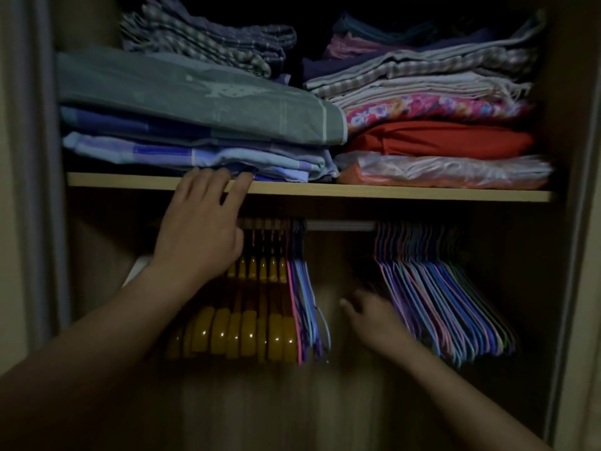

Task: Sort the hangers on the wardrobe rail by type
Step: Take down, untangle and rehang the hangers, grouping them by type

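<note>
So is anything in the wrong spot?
Yes: a few thin coloured hangers hang right beside the yellow wooden hangers, apart from the big thin bunch further right along the rail.

Your left hand (198, 229) reaches up at ten o'clock, fingers spread over the shelf (390, 190) edge, beside the wooden hangers (247, 333) on the rail (341, 226). Your right hand (370, 314), blurred, sits at five o'clock against the thin coloured hangers (455, 304). Folded linens (195, 102) fill twelve o'clock.
</note>
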Action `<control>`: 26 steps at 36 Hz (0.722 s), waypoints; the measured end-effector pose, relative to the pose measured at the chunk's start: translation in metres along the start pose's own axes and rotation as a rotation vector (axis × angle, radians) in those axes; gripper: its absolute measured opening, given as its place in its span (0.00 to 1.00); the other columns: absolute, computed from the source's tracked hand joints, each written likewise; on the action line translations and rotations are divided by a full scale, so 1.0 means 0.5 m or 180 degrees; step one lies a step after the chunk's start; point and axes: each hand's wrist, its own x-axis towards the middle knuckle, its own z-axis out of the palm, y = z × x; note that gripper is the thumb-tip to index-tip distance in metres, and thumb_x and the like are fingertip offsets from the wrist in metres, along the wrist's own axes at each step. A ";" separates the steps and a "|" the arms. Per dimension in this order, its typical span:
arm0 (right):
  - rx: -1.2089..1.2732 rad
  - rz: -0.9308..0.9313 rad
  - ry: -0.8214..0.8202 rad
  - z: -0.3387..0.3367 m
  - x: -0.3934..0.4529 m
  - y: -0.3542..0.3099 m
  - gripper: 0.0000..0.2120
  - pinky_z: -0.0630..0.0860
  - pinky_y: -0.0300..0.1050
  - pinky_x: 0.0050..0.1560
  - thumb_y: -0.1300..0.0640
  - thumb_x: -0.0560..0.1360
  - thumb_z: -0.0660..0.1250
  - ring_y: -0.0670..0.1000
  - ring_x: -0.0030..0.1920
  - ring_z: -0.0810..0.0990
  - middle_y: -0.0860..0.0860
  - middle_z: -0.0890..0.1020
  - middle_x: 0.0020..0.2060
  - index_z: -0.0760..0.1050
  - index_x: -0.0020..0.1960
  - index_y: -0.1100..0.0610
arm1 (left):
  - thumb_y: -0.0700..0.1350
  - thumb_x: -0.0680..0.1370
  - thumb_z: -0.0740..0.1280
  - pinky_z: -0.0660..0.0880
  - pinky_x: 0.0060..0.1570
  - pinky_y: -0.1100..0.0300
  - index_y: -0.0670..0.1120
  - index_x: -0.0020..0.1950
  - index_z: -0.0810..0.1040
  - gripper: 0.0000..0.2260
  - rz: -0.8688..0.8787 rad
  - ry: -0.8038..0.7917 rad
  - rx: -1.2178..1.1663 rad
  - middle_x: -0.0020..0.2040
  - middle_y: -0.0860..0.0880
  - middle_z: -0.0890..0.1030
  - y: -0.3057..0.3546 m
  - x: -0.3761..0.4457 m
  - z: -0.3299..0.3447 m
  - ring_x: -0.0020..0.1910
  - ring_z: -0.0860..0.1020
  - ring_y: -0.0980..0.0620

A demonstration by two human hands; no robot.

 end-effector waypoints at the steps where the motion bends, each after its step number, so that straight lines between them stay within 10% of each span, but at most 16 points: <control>1: 0.0431 0.0174 -0.0209 0.021 -0.002 -0.005 0.16 0.72 0.42 0.52 0.47 0.82 0.60 0.54 0.57 0.80 0.54 0.82 0.56 0.77 0.62 0.55 | 0.48 0.72 0.68 0.58 0.75 0.43 0.45 0.77 0.61 0.34 -0.0028 0.0003 0.0008 0.68 0.38 0.70 -0.008 -0.001 -0.003 0.69 0.67 0.38; 9: 0.2675 0.1277 -0.0361 0.104 0.004 -0.018 0.10 0.74 0.41 0.36 0.60 0.80 0.65 0.50 0.36 0.78 0.55 0.82 0.43 0.77 0.60 0.58 | 0.45 0.73 0.68 0.67 0.65 0.45 0.42 0.72 0.69 0.27 -0.0373 0.0138 -0.0323 0.59 0.39 0.75 -0.077 -0.020 -0.017 0.61 0.71 0.40; 21: 0.0484 -0.0333 0.1797 0.028 -0.021 -0.065 0.11 0.66 0.29 0.42 0.64 0.79 0.64 0.39 0.44 0.73 0.46 0.79 0.49 0.76 0.59 0.54 | 0.47 0.76 0.64 0.62 0.73 0.44 0.43 0.73 0.69 0.26 -0.0497 0.0211 -0.0883 0.65 0.41 0.74 -0.074 -0.023 -0.015 0.67 0.69 0.42; 26: 0.0113 -0.0162 0.1786 -0.027 0.086 -0.093 0.10 0.67 0.45 0.42 0.63 0.78 0.61 0.54 0.47 0.77 0.53 0.80 0.52 0.74 0.58 0.56 | 0.46 0.73 0.68 0.62 0.73 0.42 0.42 0.72 0.68 0.28 -0.0447 0.0261 -0.0699 0.63 0.39 0.73 -0.071 -0.022 -0.001 0.66 0.69 0.40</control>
